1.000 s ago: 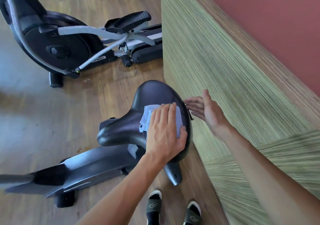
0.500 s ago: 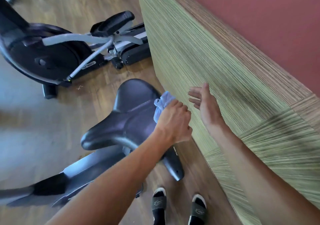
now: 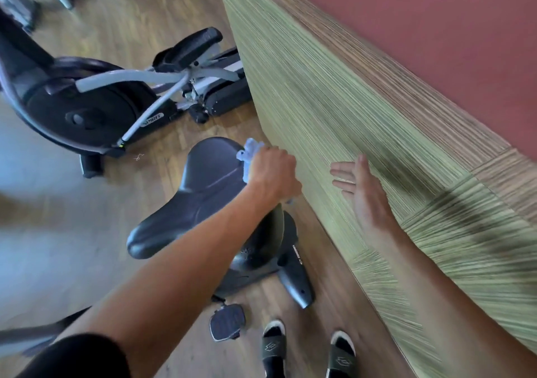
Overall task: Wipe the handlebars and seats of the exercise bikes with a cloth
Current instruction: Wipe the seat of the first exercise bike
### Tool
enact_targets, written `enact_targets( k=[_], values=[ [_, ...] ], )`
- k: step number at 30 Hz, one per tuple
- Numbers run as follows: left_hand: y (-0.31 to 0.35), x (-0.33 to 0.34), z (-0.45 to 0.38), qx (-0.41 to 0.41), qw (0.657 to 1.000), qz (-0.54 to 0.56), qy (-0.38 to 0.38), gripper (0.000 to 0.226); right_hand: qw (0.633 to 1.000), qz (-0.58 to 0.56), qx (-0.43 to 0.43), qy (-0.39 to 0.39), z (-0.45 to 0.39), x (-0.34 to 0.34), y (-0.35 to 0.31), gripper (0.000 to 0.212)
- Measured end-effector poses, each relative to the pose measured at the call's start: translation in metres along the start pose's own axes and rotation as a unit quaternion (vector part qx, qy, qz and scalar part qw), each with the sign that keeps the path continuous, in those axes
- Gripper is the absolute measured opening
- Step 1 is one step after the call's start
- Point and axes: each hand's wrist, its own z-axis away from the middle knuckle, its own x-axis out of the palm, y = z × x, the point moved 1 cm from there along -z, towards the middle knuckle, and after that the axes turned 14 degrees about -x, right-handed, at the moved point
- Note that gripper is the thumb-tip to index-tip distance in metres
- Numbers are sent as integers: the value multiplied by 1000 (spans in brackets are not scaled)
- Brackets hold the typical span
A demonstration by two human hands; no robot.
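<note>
Blue cloth (image 3: 249,157) now bunched in left hand (image 3: 271,171), fingers curled round it, moved from seat (image 3: 200,191) middle to rear edge, 1 o'clock. Right hand (image 3: 363,188) open, off seat. Seat wipe looks nearly finished.

Left hand fisted around cloth, right hand flat and free.
Left arm runs from 7 o'clock up to frame centre, black sleeve at shoulder; left hand (image 3: 271,171) knuckles up, gripping a cloth (image 3: 250,154) that pokes out toward 11 o'clock. Right forearm enters from 4 o'clock; right hand (image 3: 363,193) has fingers straight, pointing to 10 o'clock, holding nothing.
</note>
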Motion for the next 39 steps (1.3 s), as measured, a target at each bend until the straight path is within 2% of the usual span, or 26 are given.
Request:
enact_targets(
  k=[2,4,5,7,10,13,15,16,18,20,21,22,23,25,26,28,30,33,36,39],
  values=[
    [-9,12,3,0,995,75,68,16,1000,-1,1,-14,4,-2,2,67],
    [-13,34,34,33,977,154,146,36,1000,5,-1,-25,6,4,2,68],
    [-13,44,55,48,969,184,155,49,1000,7,-3,-25,6,10,1,68],
    [-14,55,90,60,962,214,157,66,999,6,-6,-34,5,25,-1,73],
    [-16,57,102,55,955,246,155,70,998,9,-8,-63,1,46,-7,81],
    [-24,48,96,71,935,333,95,77,996,27,-63,-51,3,63,-13,68],
    [-38,48,98,94,882,460,32,77,981,117,-152,-10,13,71,-18,59],
    [-46,47,100,86,844,530,-2,75,963,179,-202,0,22,78,-20,60],
    [-64,40,97,45,772,633,-45,70,912,303,-277,-30,39,98,-19,64],
    [-77,28,88,-15,701,710,-60,62,863,416,-279,-62,51,118,-15,66],
    [-84,23,82,-51,667,741,-57,57,859,442,-253,-55,51,125,-11,67],
    [-92,21,76,-86,659,747,-39,53,868,443,-220,-42,49,129,-7,68],
    [-99,19,71,-116,683,721,-10,49,877,438,-195,-28,44,130,-3,69],
    [-113,24,58,-155,799,580,31,42,877,440,-191,11,35,133,3,66],
    [-116,29,50,-150,850,504,23,43,874,442,-202,31,31,134,5,63],
    [-119,46,39,-117,908,402,-9,50,871,430,-232,52,21,140,5,58],
    [-117,57,34,-103,919,381,-15,52,876,409,-253,46,7,142,4,57],
    [-114,58,34,-129,887,444,4,52,882,371,-291,-18,-25,139,6,61],
    [-106,52,31,-165,861,481,11,63,882,320,-334,-85,-44,133,6,62],
    [-97,49,30,-182,859,478,15,67,873,299,-371,-101,-32,121,10,58]
  ],
)
